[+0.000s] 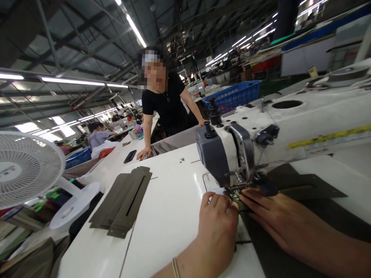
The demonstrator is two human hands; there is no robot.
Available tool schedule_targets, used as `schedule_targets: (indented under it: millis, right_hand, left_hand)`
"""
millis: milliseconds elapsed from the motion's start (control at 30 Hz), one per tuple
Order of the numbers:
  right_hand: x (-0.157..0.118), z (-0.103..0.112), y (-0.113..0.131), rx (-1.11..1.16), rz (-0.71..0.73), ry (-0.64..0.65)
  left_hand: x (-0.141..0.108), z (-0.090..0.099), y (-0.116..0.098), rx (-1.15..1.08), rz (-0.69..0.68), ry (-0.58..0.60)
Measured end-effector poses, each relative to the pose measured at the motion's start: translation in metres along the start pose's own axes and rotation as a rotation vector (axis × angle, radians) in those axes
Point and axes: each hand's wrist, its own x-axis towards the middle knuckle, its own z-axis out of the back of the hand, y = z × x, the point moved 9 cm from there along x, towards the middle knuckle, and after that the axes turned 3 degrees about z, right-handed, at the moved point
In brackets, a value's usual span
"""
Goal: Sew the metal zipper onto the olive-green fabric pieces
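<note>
My left hand is at the front of a white sewing machine, its fingers curled in close to the presser foot. What lies between those fingertips is hidden. My right hand lies flat with fingers stretched out on dark olive fabric, just right of the needle area. The fabric spreads beneath my right forearm toward the lower right. Behind the machine head lies a dark olive piece with a slit-like line in it. On the white table, to the left, rests a stack of cut olive pieces.
A person in a black top leans on the table across from me, near a dark phone. At left stands a white fan. A blue crate sits behind the machine. Farther back, another person in stripes sits.
</note>
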Motion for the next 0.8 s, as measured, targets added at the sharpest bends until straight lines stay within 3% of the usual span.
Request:
schedule_targets:
  millis: [800]
  right_hand:
    - [0.002,-0.015,-0.016,0.168,-0.145,0.022]
  left_hand:
    - [0.010,-0.012,0.011,0.027,-0.036,0.036]
